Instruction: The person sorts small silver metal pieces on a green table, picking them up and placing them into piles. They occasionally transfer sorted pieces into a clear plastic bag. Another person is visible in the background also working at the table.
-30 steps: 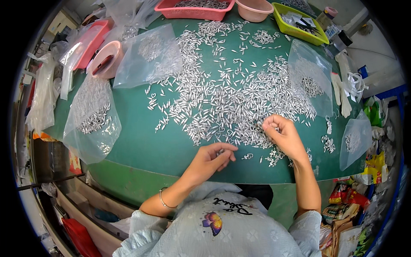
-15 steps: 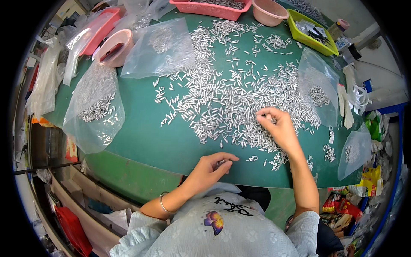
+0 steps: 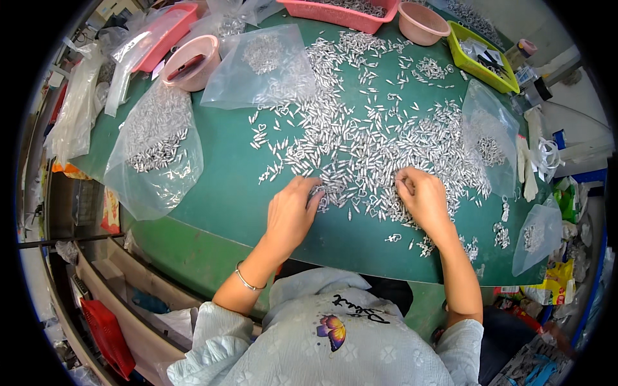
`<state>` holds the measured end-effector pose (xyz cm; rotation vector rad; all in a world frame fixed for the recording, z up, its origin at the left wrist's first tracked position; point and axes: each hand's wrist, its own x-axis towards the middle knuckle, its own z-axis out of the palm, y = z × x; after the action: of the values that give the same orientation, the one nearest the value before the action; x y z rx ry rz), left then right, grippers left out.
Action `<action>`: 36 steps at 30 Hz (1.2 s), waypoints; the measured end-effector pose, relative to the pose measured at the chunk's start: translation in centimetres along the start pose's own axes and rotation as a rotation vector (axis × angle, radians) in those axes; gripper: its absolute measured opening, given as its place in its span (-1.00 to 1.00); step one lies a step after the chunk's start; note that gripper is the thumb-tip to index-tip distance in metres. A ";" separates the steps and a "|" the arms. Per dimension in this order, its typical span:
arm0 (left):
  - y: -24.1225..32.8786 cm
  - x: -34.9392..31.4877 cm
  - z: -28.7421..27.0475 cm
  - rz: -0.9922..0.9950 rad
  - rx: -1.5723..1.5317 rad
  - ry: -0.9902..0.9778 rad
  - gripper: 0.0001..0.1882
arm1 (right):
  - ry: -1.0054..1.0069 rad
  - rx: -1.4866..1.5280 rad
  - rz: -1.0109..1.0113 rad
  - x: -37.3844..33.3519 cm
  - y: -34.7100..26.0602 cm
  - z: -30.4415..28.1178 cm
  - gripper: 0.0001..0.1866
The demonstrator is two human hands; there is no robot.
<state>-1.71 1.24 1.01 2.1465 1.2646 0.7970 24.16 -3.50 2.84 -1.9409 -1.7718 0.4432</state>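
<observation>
A wide, loose heap of small silver metal pieces [image 3: 380,148] spreads over the green table [image 3: 225,186]. Most are slim and pointed at the ends; a few are heart-shaped clasps. My left hand [image 3: 291,211] lies at the heap's near left edge, thumb and fingers curled in on the pieces there. Whatever is inside its grip is hidden by the hand. Over the heap's near right part, my right hand [image 3: 422,198] is closed, thumb against the bent forefinger. Anything it pinches is too small to make out.
Clear plastic bags [image 3: 154,154] of silver pieces lie left, behind and right of the heap. Along the back stand a long pink tray [image 3: 341,16], a round pink bowl [image 3: 423,24] and a yellow-green basket [image 3: 483,61]. White gloves [image 3: 526,164] hang near the right edge.
My left hand has moved forward from the table's near edge to the heap. My right hand stays over nearly the same spot, its fingers drawn closer together. The view has shifted slightly.
</observation>
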 end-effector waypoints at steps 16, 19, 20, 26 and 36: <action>-1.7 3.0 -0.3 0.085 0.101 -0.121 -0.78 | 0.020 -0.154 -0.038 0.1 -1.1 1.1 -0.88; -1.6 3.2 -0.6 0.082 0.072 -0.128 -0.79 | 0.019 0.016 0.035 0.2 -0.5 0.6 -0.90; -1.5 3.3 -0.7 0.077 0.061 -0.134 -0.79 | 0.001 0.093 0.092 0.1 -0.1 0.2 -0.90; -1.6 3.8 -0.3 0.156 0.056 -0.130 -0.79 | -0.016 1.820 0.326 -5.9 2.7 -3.2 -0.87; 13.1 -5.2 9.4 -1.197 -1.647 -1.150 -0.52 | 0.424 1.640 0.303 -17.3 0.4 -5.4 -0.81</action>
<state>10.60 -10.28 2.32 0.1100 0.5008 -0.1282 25.39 -21.34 5.80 -0.8859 -0.3608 1.0244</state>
